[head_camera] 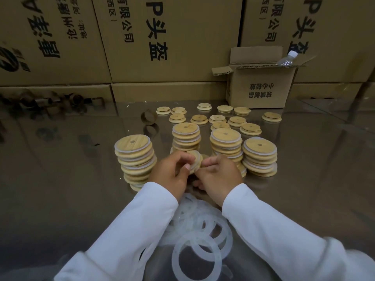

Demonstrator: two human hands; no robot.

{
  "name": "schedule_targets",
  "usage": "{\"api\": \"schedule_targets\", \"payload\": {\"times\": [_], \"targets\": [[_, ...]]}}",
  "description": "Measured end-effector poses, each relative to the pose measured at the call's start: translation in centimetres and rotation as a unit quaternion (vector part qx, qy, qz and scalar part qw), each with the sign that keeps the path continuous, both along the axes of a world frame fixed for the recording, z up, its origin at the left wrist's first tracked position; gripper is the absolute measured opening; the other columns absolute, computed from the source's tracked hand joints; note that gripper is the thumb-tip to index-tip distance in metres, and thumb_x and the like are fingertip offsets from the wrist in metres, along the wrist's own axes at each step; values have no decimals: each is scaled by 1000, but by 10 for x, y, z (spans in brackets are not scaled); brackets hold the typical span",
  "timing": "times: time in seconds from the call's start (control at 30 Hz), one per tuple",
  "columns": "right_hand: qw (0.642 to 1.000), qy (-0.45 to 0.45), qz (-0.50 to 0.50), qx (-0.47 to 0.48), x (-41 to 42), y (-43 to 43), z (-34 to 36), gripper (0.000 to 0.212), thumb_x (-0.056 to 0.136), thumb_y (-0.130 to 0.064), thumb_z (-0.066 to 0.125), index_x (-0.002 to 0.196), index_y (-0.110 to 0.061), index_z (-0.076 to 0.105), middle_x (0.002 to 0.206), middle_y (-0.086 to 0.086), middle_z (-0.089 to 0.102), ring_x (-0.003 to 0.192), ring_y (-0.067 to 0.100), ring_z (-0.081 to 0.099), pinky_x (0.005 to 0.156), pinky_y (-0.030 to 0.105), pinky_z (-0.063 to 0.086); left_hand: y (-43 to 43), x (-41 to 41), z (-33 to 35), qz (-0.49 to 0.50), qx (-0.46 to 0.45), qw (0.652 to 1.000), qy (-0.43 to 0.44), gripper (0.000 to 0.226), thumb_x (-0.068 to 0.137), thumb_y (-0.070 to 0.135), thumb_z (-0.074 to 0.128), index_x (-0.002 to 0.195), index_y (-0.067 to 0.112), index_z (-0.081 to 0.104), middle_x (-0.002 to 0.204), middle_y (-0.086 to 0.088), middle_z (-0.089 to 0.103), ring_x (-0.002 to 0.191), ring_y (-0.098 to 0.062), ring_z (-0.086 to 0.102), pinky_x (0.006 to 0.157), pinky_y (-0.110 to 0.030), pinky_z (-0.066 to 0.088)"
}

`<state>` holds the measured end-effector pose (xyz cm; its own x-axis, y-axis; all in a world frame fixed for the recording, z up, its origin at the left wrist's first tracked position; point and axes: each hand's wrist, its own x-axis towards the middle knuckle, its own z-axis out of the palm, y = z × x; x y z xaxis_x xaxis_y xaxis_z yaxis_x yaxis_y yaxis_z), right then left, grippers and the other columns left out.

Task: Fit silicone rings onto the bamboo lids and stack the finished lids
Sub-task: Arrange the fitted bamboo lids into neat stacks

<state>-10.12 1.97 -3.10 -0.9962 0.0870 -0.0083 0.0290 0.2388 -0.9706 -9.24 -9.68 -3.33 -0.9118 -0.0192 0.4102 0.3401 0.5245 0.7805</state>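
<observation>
A bamboo lid (195,161) is pinched by the left hand (170,172) and right hand (220,176); an open carton (261,86) behind is marked "玻璃制品".

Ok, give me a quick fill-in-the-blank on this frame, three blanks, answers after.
1. The left hand and right hand together grip one bamboo ____.
2. Between the sleeves lies a pile of loose white silicone ____.
3. The plastic bottle pokes out of the open cardboard ____.
Missing: lid; rings; box.
</observation>
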Motion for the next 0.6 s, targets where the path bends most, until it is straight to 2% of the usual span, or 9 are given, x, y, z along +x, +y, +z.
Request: {"api": "schedule_targets", "payload": {"times": [0.1,0.17,0.27,0.37,0.47,0.53,0.57,0.6], "targets": [[997,50,14,58,8,10,12,18,82,-13,61,78,-28,52,76,2,65,72,21,66,73,37,55,-3,-1,0,13,-39,999,-3,20,90,7,51,93,26,59,93,13,60,90,-6,54,71,-5,38],[994,98,9,41,10,19,28,17,82,-12,62,79,-27,54,74,1,64,61,16,66,60,30,55,-4,-1,0,29,-52,998,-2,17,90,9,52,97,23,61,96,10,60,92,-8,54,73,-11,37],[985,171,-29,-21,-5,40,58,16,81,-9,63,79,-24,57,69,-1,66,45,8,62,44,20,47,-4,0,-1,40,-61,997,1,16,90,11,52,96,24,61,98,9,61,93,-8,55,74,-11,35],[979,194,-57,-3,-44,69,87,14,81,-11,63,79,-24,58,71,-2,67,45,7,62,40,15,42,-6,2,0,31,-61,997,26,18,89,11,53,92,27,59,96,11,61,93,-7,55,70,-7,39],[982,159,-94,47,-97,99,97,15,83,-7,57,76,-19,59,80,7,67,57,16,63,50,24,45,-5,3,3,10,-49,996,75,23,87,7,55,87,29,60,93,15,62,90,0,57,73,-8,43],[988,103,-101,54,-127,116,87,12,86,-5,52,83,-13,59,97,12,64,73,22,58,60,24,48,-4,5,4,-2,-45,994,104,29,86,4,56,82,32,60,88,15,63,79,7,57,63,-5,40],[987,74,-92,106,-138,125,76,9,87,-7,53,90,-13,59,104,11,61,81,23,57,64,22,47,-3,5,4,-6,-41,992,118,30,86,3,57,80,33,60,84,15,64,69,10,55,57,-2,37],[970,52,-70,227,-146,136,63,14,87,-12,57,101,-14,60,111,10,60,90,24,57,72,22,46,-3,5,5,-11,-36,991,131,29,87,4,56,79,32,61,81,15,64,64,12,54,55,0,35]]}}
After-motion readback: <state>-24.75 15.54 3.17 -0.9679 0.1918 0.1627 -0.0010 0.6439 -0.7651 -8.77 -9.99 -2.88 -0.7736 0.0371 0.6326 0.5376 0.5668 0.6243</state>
